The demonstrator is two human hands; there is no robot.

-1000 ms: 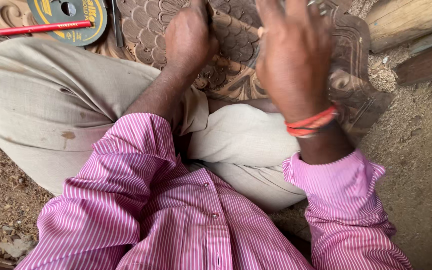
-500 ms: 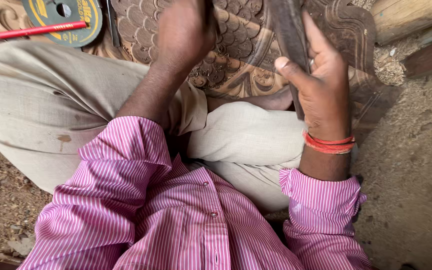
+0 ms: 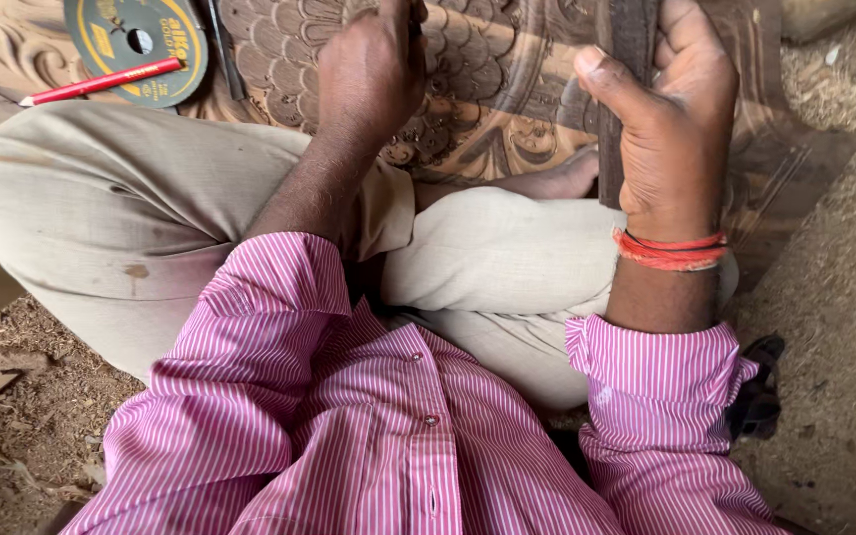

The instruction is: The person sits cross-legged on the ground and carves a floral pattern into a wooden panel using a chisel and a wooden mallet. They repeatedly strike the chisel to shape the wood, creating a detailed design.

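Over the near edge of the carved wooden panel (image 3: 507, 119), the right hand (image 3: 671, 129) wraps a dark wooden mallet (image 3: 626, 59); the left hand (image 3: 374, 69) is fisted, seemingly on a chisel. Strikes should probably fall light and square.

- A round dark disc (image 3: 136, 45) with a yellow label lies at the top left.
- A red pencil (image 3: 101, 81) rests across it.
- Sawdust (image 3: 839, 297), perhaps wood chips too, covers the ground.
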